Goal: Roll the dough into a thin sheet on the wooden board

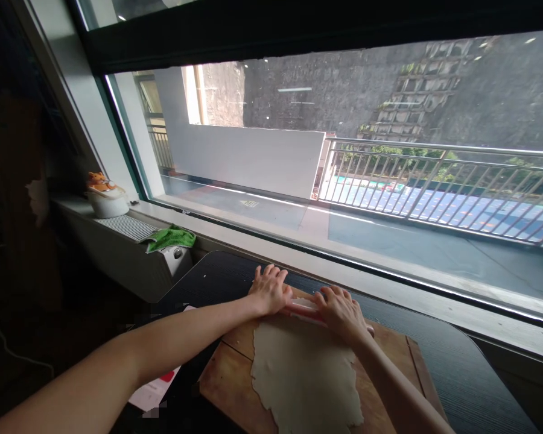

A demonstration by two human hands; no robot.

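A pinkish rolling pin [305, 310] lies across the far end of a thin, flat sheet of pale dough [303, 367]. The dough has ragged edges and spreads over a brown wooden board [228, 374]. My left hand [271, 290] is on the pin's left part, its fingers bent over it. On the pin's right part rests my right hand [341, 310], fingers curled over the far side. The pin's right end sticks out just past that hand. Both palms hide much of the pin.
The board sits on a dark table [457, 361] beside a wide window. A white paper with red print [156, 386] lies under my left forearm. To the left stands a white heater [149, 259] with a green cloth [172, 239] and a white pot [107, 204] on it.
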